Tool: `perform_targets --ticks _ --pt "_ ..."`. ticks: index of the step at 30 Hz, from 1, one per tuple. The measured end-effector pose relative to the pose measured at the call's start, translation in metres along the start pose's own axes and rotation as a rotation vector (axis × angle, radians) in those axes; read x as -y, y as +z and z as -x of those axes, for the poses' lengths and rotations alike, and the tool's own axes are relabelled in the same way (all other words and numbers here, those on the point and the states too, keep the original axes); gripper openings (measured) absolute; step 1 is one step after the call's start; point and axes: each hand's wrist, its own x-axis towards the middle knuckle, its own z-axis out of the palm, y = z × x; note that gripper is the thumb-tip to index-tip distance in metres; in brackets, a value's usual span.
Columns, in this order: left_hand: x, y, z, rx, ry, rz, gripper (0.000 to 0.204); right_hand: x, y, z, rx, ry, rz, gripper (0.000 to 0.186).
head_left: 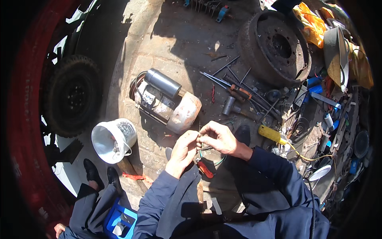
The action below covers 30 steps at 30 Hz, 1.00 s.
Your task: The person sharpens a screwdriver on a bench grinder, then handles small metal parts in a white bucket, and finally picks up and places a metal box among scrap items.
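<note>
My left hand (184, 148) and my right hand (219, 138) meet in front of me, their fingertips pinched together. Whatever lies between them is too small to make out. Below my right hand a thin green wire (220, 160) curves down past a red-handled tool (205, 169). Just beyond my hands, on the ground, rests a worn electric machine with a rounded housing (185, 113) and a grey metal cylinder (162, 83) on it; a dark cable loops at its far left end. To the right lie a hammer (229, 106) and a yellow-handled tool (271, 134) with a cord.
A white bucket (126, 133) stands at left, tipped towards a seated person's legs (93, 205) and a blue plastic stool (119, 222). A rusty wheel rim (254, 47), metal rods (223, 83) and piled scrap (318, 131) occupy the right. Far left is a vehicle tyre (71, 95).
</note>
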Motion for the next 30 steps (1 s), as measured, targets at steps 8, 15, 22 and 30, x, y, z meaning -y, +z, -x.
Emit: perform_targets --ticks 8,15,22,30 --pt "0.005 0.013 -0.016 0.003 -0.043 -0.001 0.013 -0.009 -0.008 -0.006 -0.067 -0.083 0.106 0.014" --pt "0.009 0.010 -0.019 0.018 -0.029 -0.002 0.014 -0.014 -0.011 -0.009 -0.087 -0.166 0.117 0.008" --pt "0.010 0.006 -0.019 0.013 -0.005 -0.057 0.017 -0.014 -0.017 -0.010 -0.071 -0.266 0.207 0.008" --pt "0.008 0.017 -0.018 -0.032 0.021 -0.157 0.017 -0.018 -0.022 -0.013 -0.043 -0.230 0.185 0.009"
